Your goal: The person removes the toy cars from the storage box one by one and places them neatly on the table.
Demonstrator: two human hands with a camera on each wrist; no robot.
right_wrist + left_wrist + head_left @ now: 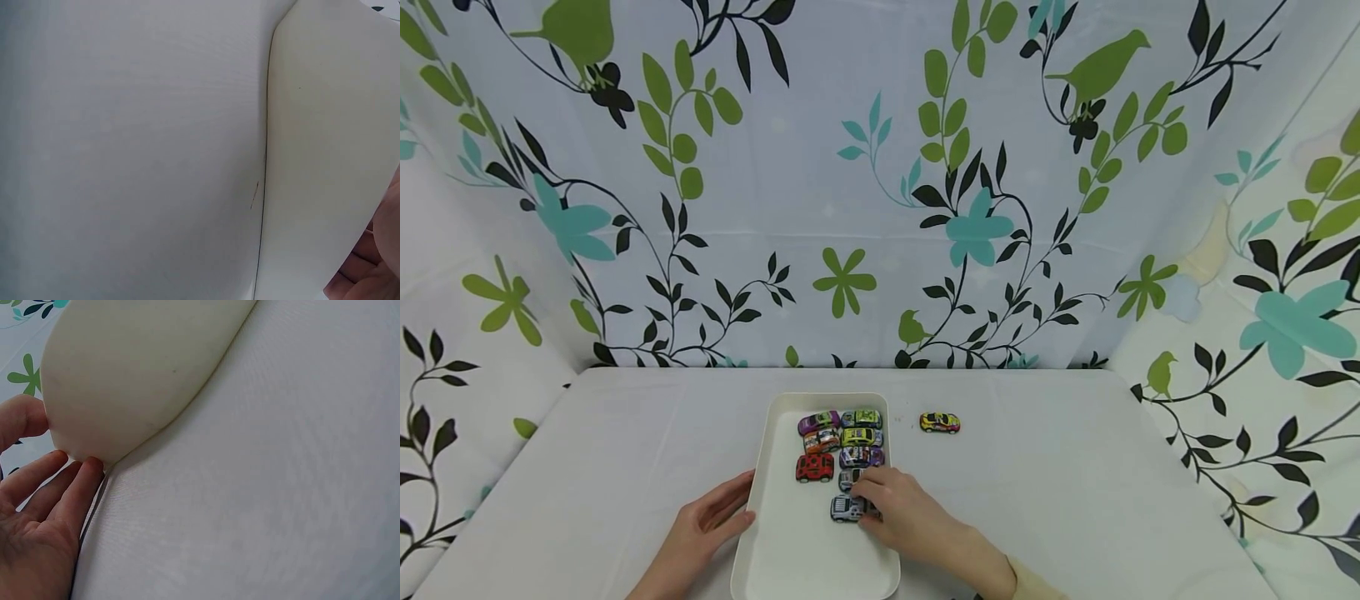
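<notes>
My right hand [917, 515] reaches over the right rim of a white tray [805, 554] and pinches a silver toy car [846, 509] at its right end. Just behind that car, a grey toy car [847, 479] is partly hidden by the fingers. Against the tray's left side rests my left hand [700, 529], its fingers loosely extended. In the left wrist view, the fingertips of the left hand [47, 515] touch the tray wall [150, 362]. Only part of the right hand [372, 269] shows past the tray wall [325, 137] in the right wrist view.
Several toy cars sit in two columns in the tray's far half, among them a red one [815, 467], an orange one [822, 440] and a purple one [819, 422]. A yellow-and-red toy car [939, 422] lies on the white table [1037, 483], right of the tray. Patterned cloth [775, 167] hangs behind.
</notes>
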